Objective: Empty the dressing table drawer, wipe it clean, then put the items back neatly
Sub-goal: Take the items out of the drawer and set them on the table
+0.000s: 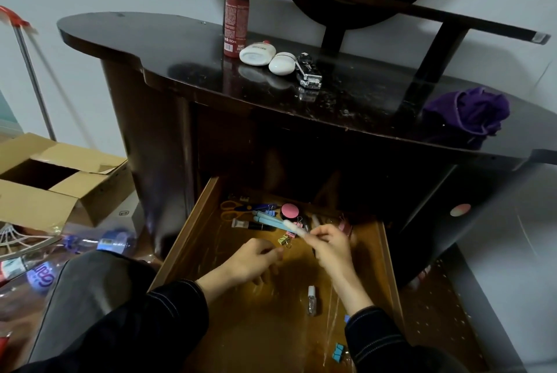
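Over the open drawer (256, 327), right hand (328, 249) pinches a white tube (294, 229), its length pointing far-left. Left hand (250, 261) curls just left of it, grip unclear.

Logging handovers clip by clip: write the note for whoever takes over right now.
Right hand pinches a white tube over the open drawer.
Left hand curled beside it; grip unclear.
Purple cloth lies on the tabletop with four toiletries.
Emptying unfinished: scissors, pens, pink compact, nail polish, binder clips lie inside.
To do: finish emptying, wipe, put back.
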`<state>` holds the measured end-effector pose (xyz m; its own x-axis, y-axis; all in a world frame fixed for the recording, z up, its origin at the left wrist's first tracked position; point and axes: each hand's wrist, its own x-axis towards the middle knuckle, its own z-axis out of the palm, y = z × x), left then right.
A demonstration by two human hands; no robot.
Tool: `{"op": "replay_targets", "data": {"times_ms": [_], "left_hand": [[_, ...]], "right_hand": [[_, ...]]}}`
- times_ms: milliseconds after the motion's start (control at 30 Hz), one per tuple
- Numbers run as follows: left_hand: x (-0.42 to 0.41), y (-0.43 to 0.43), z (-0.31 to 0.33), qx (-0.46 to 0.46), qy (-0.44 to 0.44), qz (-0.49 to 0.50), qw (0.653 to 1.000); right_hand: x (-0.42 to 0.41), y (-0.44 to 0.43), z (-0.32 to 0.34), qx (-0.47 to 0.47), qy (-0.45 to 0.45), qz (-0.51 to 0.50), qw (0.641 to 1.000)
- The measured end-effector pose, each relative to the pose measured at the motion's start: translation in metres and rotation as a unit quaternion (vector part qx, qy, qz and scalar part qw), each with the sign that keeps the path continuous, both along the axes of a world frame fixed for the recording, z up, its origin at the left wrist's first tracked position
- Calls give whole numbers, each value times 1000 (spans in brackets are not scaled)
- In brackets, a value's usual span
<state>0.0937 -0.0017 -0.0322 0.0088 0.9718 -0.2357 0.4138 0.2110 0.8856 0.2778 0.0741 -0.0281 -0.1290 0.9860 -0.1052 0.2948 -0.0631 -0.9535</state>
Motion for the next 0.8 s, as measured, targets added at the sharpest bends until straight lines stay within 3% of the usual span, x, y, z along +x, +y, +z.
{"op": "replay_targets", "data": {"times_ms": [100, 200, 300, 367, 533, 600, 800], "left_hand": [[2, 0, 6, -55, -173, 94, 979], [-1, 3, 7, -52, -226, 146, 962], [-6, 6, 8, -62, -287, 227, 929], [-11, 8, 7, -69, -315, 278, 905], [-15, 11, 4, -78, -272, 280, 918], [-13, 9, 3, -82, -242, 264, 930], [-10, 6, 7, -76, -198, 241, 947]], "right_hand": [[-12, -21, 4, -51, 22, 134, 989], [-21, -31, 0, -38, -32, 207, 977], [-20, -25, -6, -22, -46, 182, 982], [-12, -13, -15, 29, -141, 103, 984], [14, 12, -26, 102, -367, -32, 924], [16, 17, -29, 132, -444, -22, 886], [0, 15, -43, 183, -538, 51, 821]]}}
